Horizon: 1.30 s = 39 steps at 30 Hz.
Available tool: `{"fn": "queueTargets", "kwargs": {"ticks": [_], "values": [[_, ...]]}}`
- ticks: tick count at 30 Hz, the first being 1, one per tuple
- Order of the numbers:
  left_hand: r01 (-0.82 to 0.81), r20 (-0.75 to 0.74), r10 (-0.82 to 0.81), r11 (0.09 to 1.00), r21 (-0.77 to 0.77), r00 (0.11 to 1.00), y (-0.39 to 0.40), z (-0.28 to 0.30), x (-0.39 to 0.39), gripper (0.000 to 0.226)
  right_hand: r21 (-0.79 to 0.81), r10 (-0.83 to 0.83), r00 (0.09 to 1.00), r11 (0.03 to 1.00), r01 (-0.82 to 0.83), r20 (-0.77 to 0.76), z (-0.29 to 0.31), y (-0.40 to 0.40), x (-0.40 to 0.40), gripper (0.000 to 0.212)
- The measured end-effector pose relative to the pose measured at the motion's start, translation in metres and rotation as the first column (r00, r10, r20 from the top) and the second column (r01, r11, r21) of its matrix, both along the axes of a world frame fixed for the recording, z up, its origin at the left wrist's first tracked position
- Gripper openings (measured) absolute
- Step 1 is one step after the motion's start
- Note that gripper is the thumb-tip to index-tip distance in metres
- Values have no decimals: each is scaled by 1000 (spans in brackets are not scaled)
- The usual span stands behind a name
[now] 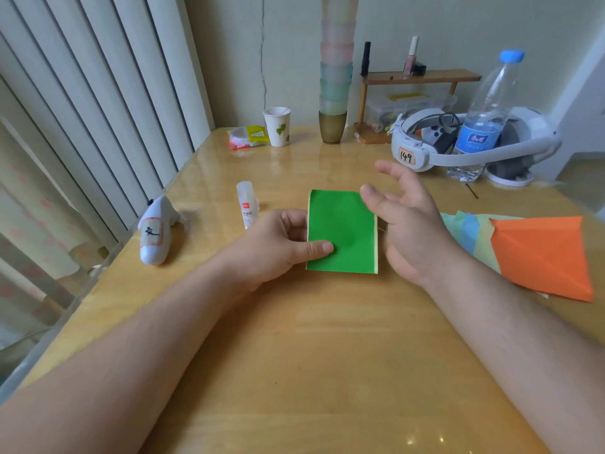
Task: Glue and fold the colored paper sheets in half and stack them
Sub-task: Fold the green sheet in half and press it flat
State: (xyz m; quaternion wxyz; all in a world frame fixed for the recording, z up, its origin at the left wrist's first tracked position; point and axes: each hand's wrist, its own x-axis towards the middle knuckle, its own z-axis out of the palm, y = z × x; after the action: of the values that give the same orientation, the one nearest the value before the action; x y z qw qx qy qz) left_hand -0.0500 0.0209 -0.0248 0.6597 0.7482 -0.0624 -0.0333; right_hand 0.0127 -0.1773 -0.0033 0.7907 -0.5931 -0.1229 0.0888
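A folded green paper sheet (343, 231) lies in the middle of the wooden table (311, 339), a pale strip showing along its right edge. My left hand (281, 244) pinches its left edge, thumb on top. My right hand (402, 217) hovers just right of the sheet with fingers spread and relaxed, holding nothing. A glue stick (247, 204) stands upright left of the sheet. At the right lies a pile of colored sheets (471, 234) with a creased orange sheet (543, 253) on top.
A white plush toy (157, 234) lies near the table's left edge. At the back stand a paper cup (277, 126), a tall stack of cups (335, 77), a small wooden shelf (422, 77), a white headset (458, 142) and a water bottle (484, 119).
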Motion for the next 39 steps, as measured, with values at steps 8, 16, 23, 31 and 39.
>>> {"fn": "queueTargets", "kwargs": {"ticks": [8, 16, 23, 31, 39], "values": [[-98, 92, 111, 986, -137, 990, -7, 1, 1, 33, -52, 188, 981, 980, -190, -42, -9, 4, -5, 23], [-222, 46, 261, 889, -400, 964, -11, 15, -4, 20, -64, 225, 974, 972, -224, 10, -10, 5, -5, 33], [-246, 1, 267, 890, -385, 964, -9, 14, -2, 38, 32, 231, 972, 973, -230, -31, -4, 5, -7, 12], [-192, -61, 183, 912, -362, 981, -13, 12, -3, 52, 52, 145, 986, 989, -142, -75, -3, 5, -5, 17], [-152, -56, 143, 959, -239, 988, -16, 5, -3, 31, 24, 98, 989, 995, -96, -112, -1, 3, -4, 22]]}}
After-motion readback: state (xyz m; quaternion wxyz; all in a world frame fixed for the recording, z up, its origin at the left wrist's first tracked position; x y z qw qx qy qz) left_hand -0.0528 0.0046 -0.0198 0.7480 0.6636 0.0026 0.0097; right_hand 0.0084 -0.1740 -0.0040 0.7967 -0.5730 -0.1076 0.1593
